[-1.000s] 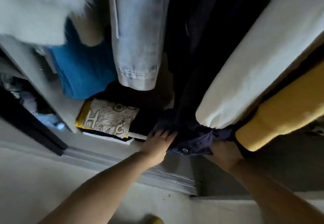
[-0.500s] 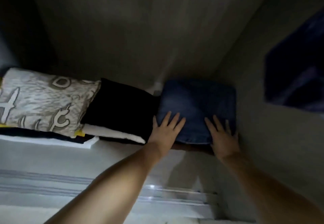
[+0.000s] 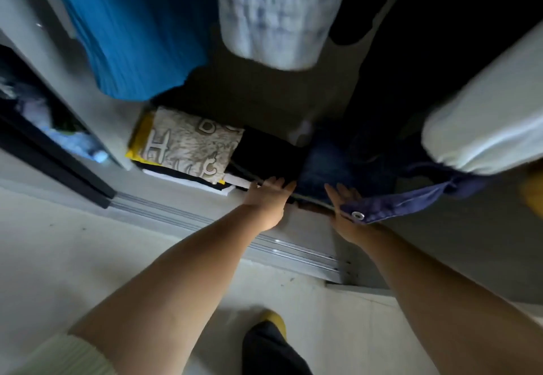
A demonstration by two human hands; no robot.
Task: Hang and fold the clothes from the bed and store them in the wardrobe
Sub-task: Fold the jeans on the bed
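Note:
Folded dark blue jeans point(image 3: 329, 166) lie on the wardrobe floor point(image 3: 305, 224) at the right of a row of folded clothes. My left hand point(image 3: 269, 198) reaches to their front left corner, fingers straight. My right hand point(image 3: 342, 201) lies with straight fingers at their front edge, partly behind the hem of a hanging navy garment point(image 3: 411, 198). Neither hand grips anything. Left of the jeans sit a folded black garment point(image 3: 264, 157) and a beige printed one point(image 3: 191, 142) on a yellow piece.
Hanging clothes crowd the top: a blue garment point(image 3: 132, 30), a pale denim sleeve point(image 3: 282, 13), a white sleeve point(image 3: 482, 127), dark garments between. The sliding-door track point(image 3: 205, 222) runs along the front edge. A wardrobe partition point(image 3: 44, 60) stands left. My foot point(image 3: 273, 321) is on the pale floor.
The view has pulled back out from under the hanging clothes. Both hands have slid from on top of the jeans back to their front edge.

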